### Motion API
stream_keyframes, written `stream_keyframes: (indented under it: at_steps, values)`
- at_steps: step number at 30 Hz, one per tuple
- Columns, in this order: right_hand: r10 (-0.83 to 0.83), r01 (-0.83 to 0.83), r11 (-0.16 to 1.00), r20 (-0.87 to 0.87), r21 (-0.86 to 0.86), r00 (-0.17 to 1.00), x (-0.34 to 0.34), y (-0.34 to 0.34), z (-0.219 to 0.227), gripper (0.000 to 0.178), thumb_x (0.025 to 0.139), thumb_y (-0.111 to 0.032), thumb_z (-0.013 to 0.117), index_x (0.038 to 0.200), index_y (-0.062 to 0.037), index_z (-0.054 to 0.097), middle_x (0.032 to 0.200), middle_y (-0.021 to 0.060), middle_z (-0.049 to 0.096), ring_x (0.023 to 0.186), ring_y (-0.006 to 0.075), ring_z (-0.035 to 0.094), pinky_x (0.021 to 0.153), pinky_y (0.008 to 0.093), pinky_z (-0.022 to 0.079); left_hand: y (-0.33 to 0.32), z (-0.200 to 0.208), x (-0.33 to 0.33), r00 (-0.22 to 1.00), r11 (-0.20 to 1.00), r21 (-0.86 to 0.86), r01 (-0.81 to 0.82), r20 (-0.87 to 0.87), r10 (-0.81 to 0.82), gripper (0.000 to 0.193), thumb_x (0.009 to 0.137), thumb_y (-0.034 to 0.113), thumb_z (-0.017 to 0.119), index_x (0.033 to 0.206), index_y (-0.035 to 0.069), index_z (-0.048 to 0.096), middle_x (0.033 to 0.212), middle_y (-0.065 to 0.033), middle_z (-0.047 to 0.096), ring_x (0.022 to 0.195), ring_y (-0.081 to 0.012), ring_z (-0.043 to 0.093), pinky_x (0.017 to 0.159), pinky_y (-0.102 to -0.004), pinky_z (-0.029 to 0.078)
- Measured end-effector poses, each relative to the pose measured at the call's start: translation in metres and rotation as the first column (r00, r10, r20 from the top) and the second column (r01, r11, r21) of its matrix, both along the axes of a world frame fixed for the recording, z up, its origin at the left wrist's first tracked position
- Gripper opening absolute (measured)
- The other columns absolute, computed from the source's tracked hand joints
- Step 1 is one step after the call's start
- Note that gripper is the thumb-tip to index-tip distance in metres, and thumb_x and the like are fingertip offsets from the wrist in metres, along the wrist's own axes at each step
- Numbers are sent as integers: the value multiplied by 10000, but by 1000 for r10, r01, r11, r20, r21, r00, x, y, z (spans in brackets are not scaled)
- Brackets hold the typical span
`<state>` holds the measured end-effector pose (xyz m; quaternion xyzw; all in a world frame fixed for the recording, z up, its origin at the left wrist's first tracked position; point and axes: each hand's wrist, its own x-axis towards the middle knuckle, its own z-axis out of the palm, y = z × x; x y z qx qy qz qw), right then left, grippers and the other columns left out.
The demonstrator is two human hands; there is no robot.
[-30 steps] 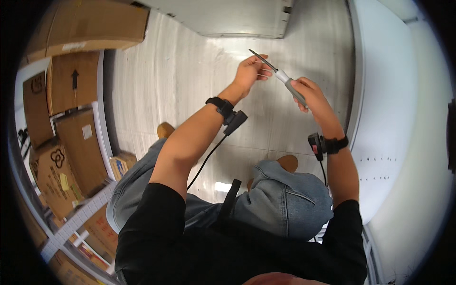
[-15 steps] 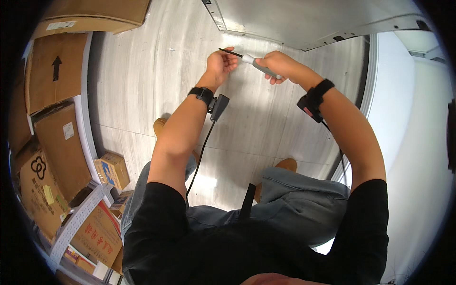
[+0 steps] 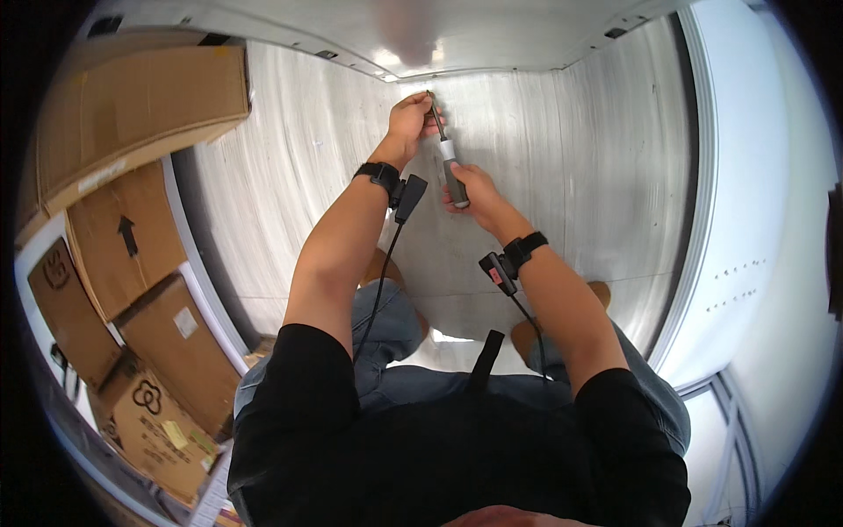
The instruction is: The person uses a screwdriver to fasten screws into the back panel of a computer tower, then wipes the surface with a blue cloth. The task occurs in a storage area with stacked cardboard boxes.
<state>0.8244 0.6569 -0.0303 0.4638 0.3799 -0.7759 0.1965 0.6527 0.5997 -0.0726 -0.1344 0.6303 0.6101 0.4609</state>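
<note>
Floor (image 3: 562,202) spread pale below you; panel (image 3: 500,35) blocked far side, boxes (image 3: 145,114) lined left. Your right hand (image 3: 475,187) gripped screwdriver (image 3: 448,151) by handle; left hand (image 3: 410,118) curled near its tip, grip impossible to tell.

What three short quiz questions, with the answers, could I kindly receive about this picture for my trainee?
1. Fill the gap: the left hand is at the dark ____ of the screwdriver.

2. True or false: the right hand grips the screwdriver's grey handle.

3. Where is the brown cardboard box with the black arrow?
A) On the person's right
B) On the person's left
C) Between the person's feet

Key: 1. shaft; 2. true; 3. B.
</note>
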Motion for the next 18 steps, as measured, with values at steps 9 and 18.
stream_keyframes:
  at_steps: [9,18]
  values:
    - [-261,260,965,-24,-45,965,-6,-8,-25,353,971,-390,461,1109,-66,497,849,79,584,728,179,579,696,366,503,27,-3,-10,993,995,-28,92,-75,-94,211,917,115,546,1124,79,528,894,-81,625,719,-187,656,592,-279,536]
    - [-253,252,966,-20,-58,967,-7,-4,-28,354,975,-401,444,1114,-79,495,853,83,580,716,171,560,660,337,480,27,-3,-9,994,997,-42,58,-92,-61,184,917,119,559,1092,62,546,888,-86,642,718,-181,662,565,-265,527]
